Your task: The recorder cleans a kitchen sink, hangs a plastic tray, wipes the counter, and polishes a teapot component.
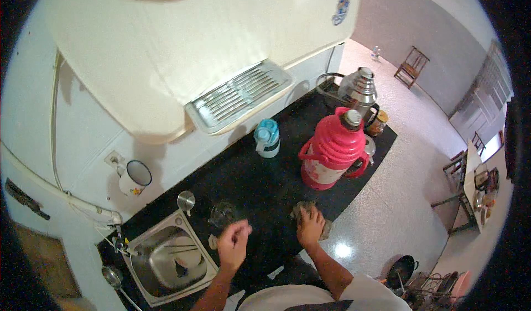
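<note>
My right hand point(311, 228) presses down on a crumpled grey-brown cloth point(326, 230) at the front edge of the black countertop point(265, 186). My left hand point(234, 242), its fingers curled, is over the counter just right of the sink; whether anything is in it cannot be seen. Beyond it stands a clear glass vessel point(224, 214), near or touching its fingertips. A small pale object point(213, 241) lies between this hand and the steel sink point(199, 248). A pink thermos flask point(334, 149) stands beyond my right hand, and a blue-lidded bottle point(267, 138) is by the wall.
A small metal cup point(186, 201) stands behind the sink, with a ladle point(112, 277) at its left. A steel thermos point(363, 93) and a jar point(377, 123) crowd the counter's far end. An enamel mug point(138, 176) hangs on the wall below the range hood point(166, 62).
</note>
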